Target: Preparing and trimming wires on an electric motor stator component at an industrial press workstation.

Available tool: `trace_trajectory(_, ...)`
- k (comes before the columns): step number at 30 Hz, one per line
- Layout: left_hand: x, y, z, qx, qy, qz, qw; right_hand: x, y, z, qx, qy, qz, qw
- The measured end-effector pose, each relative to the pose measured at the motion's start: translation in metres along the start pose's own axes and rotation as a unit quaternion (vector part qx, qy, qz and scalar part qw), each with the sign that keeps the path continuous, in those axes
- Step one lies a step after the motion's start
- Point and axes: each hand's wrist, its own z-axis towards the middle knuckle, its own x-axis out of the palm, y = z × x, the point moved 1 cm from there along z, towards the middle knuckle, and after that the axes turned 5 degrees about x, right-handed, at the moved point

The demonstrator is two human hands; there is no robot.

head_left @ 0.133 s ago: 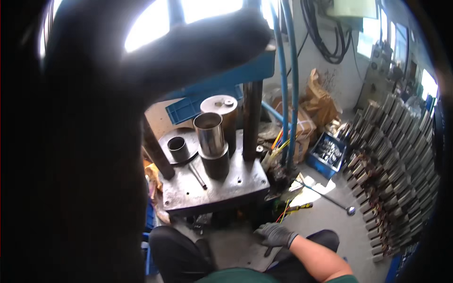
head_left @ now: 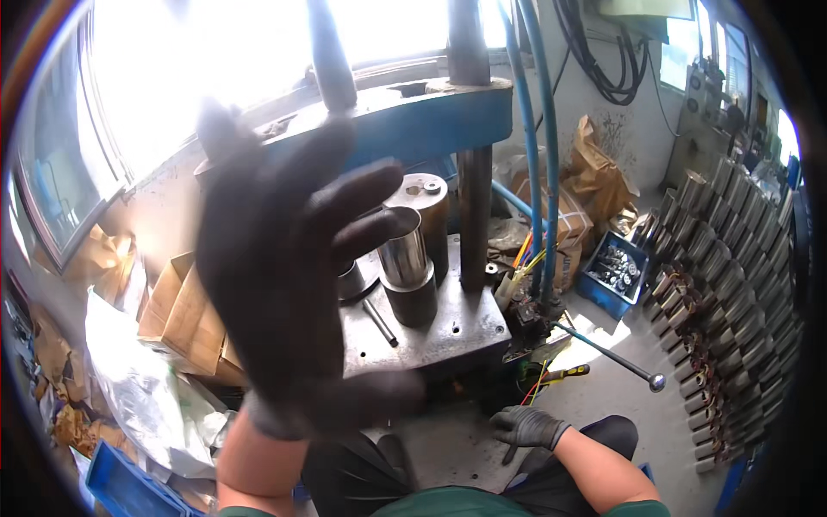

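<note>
My left hand point(head_left: 284, 284), in a dark glove, is raised close to the view and blurred. Its fingers are apart with nothing in them, and it covers the left part of a metal press plate point(head_left: 461, 332). Above my right thigh hangs my right hand point(head_left: 527, 427) in a grey glove, fingers loosely extended and thumb pointing down, with nothing visible in it. Behind the left fingers, a shiny metal sleeve point(head_left: 402, 254) stands upright on a dark cylinder point(head_left: 411, 304). A short metal rod point(head_left: 380, 323) lies on the plate beside it. A shorter ring point(head_left: 349, 283) is partly hidden by my left hand.
A thick round block point(head_left: 437, 211) stands behind the sleeve, between the press columns. At right are stacked metal tubes point(head_left: 719, 284), a blue bin of small parts point(head_left: 613, 280) and a ball-ended lever point(head_left: 616, 358). Cardboard point(head_left: 177, 319) and white plastic sheeting point(head_left: 142, 388) lie left.
My left hand has drawn back from the lens, uncovering the window, cardboard and press head at left. The view has shifted slightly left. My right hand keeps its pose above the thigh.
</note>
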Motion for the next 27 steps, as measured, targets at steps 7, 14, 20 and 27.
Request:
trace_trajectory(7,-0.023,0.170,-0.199,-0.249,-0.118,0.318,0.907,0.012,0.036,0.045,-0.083,-0.009,-0.041,0.996)
trace_trajectory(14,-0.018,0.240,-0.197,-0.352,-0.175,0.158,0.906,0.005,0.052,0.037,-0.145,0.039,-0.010,0.989)
trace_trajectory(20,-0.021,0.236,-0.182,-0.332,-0.148,0.221,0.905,-0.003,0.063,0.035,-0.355,-0.024,-0.130,0.925)
trace_trajectory(27,-0.016,0.229,-0.165,-0.356,-0.105,0.240,0.897,0.015,0.048,0.047,-0.132,0.001,0.021,0.991)
